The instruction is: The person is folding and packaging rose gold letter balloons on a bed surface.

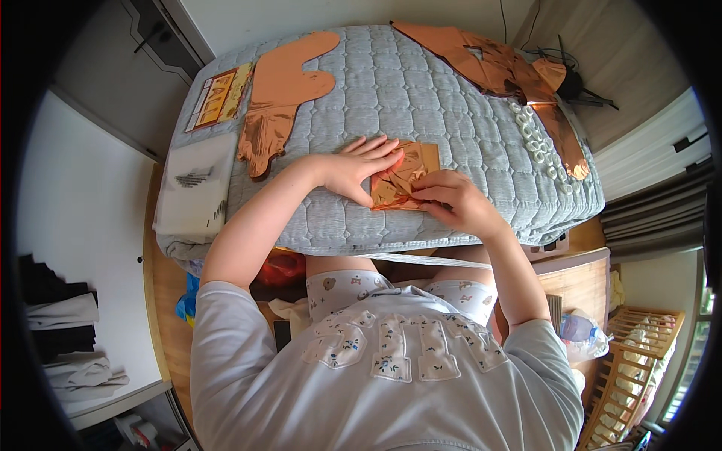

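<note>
On the quilted mattress in front of me lies a copper-coloured foil balloon (420, 154), flat and folded into a small rectangle. My left hand (352, 173) rests on its left side with fingers stretched out, pressing it down. My right hand (460, 201) has its fingertips together at the balloon's lower right edge, pinching the foil there. Part of the folded foil is hidden under both hands. Farther left lies another flat copper foil balloon (278, 83) with rounded lobes, not touched by either hand.
More copper foil (466, 54) spreads along the far right side. Several small white rings (538, 146) lie near it. At the left are a printed yellow-and-red packet (218, 98) and a stack of clear plastic sleeves (197, 188). A wooden crib (639, 368) stands lower right.
</note>
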Motion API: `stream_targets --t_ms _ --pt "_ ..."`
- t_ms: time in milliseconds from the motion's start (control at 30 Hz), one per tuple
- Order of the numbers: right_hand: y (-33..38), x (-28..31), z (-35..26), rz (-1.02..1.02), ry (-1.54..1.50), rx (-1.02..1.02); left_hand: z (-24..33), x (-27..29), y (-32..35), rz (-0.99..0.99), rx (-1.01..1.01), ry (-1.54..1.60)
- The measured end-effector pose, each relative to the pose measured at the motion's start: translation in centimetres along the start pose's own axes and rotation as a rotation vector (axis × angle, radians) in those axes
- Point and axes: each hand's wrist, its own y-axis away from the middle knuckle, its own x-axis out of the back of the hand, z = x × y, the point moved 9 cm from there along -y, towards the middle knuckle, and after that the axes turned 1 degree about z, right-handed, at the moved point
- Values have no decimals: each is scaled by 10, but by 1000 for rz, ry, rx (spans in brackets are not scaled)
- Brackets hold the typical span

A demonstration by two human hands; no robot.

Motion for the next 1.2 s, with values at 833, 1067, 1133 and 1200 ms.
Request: stream_targets --t_ms 833,1067,1133,1200 --pt "-24 -20 28 -28 89 -264 11 -2 2 157 66 -21" --pt "-17 -13 32 -33 -142 -316 8 -3 3 196 81 -95" --pt "-13 11 6 181 -33 -52 8 -3 3 197 72 -89" --pt "7 14 -8 105 140 125 10 -3 3 198 63 -81"
